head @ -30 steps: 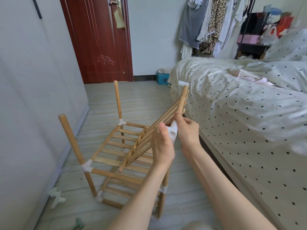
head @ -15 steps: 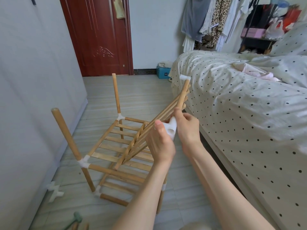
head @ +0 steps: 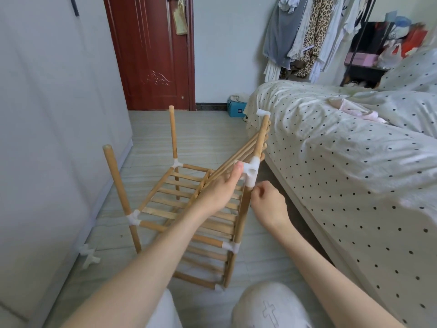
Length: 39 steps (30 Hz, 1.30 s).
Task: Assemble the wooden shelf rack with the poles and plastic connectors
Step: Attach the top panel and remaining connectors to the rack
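the left hand [head: 218,190] grips the tilted slatted shelf panel [head: 238,159] at its white plastic connector [head: 251,171] over the rack [head: 189,209] on the floor (beside the bed [head: 343,162]), while the right hand [head: 268,204] pinches the pole [head: 242,216] just below.

My rack [head: 189,209] stands on the pale tiled floor [head: 212,138], between the wall and the bed. A loose white connector [head: 89,256] lies on the floor by the wall, and a blue box [head: 236,110] sits near the door.
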Available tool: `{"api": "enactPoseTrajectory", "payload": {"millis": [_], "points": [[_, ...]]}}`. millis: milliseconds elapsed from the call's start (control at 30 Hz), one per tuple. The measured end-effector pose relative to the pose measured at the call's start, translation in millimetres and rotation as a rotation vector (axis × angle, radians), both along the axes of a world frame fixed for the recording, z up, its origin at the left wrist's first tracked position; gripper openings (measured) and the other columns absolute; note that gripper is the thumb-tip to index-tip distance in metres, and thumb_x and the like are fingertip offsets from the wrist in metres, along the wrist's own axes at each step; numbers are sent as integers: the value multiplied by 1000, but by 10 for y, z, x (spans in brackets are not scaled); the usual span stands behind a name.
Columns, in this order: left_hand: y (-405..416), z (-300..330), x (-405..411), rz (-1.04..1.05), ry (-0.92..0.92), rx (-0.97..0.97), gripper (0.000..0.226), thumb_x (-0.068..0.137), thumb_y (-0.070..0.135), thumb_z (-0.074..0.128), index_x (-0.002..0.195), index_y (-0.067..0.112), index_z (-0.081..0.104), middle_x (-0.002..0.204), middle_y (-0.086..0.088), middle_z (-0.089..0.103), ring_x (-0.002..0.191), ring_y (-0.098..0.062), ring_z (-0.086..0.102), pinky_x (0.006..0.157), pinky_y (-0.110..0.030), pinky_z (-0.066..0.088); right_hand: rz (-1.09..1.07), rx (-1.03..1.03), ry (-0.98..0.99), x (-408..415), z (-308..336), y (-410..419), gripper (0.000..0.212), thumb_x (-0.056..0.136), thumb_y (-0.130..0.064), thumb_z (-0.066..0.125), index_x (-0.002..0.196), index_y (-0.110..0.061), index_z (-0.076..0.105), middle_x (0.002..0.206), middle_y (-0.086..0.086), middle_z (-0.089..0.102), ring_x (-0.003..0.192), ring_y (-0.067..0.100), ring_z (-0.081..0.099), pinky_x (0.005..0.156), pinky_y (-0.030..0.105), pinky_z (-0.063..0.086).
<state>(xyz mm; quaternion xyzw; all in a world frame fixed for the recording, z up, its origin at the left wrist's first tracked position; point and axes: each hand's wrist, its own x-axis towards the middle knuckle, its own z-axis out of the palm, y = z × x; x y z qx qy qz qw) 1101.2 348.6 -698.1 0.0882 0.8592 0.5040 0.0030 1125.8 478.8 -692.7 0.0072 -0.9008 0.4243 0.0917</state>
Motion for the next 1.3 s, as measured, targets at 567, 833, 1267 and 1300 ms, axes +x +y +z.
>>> {"api": "enactPoseTrajectory", "payload": {"millis": [567, 833, 1267, 1300], "points": [[-2042, -1349, 933, 359, -238, 0, 22, 98, 22, 45, 112, 17, 61, 102, 3, 61, 96, -11, 56, 73, -15, 42, 859, 705, -363, 3, -618, -1685, 39, 97, -34, 40, 121, -7, 55, 121, 13, 58, 110, 28, 54, 90, 33, 42], [-2364, -2800, 1534, 609, -581, -21, 32, 89, 25, 46, 103, 3, 66, 115, -21, 63, 105, -35, 59, 85, -29, 40, 910, 642, -797, 57, -2474, -2105, 52, 100, -36, 33, 147, -14, 25, 148, 9, 36, 133, 26, 38, 105, 30, 30], [-2086, -3870, 1780, 513, -700, -533, 41, 88, 18, 54, 125, 9, 42, 123, -13, 52, 112, -29, 50, 91, -37, 42, 986, 849, -853, 368, -3759, -1789, 61, 99, -29, 38, 151, -20, 7, 156, 10, -18, 144, 31, -13, 116, 35, 7], [-2095, -3851, 1771, 501, -697, -529, 41, 89, 17, 53, 128, 10, 41, 125, -12, 52, 113, -29, 50, 91, -36, 42, 988, 838, -869, 338, -3742, -1798, 60, 100, -30, 37, 151, -18, 7, 156, 10, -16, 144, 30, -11, 116, 34, 6]]}}
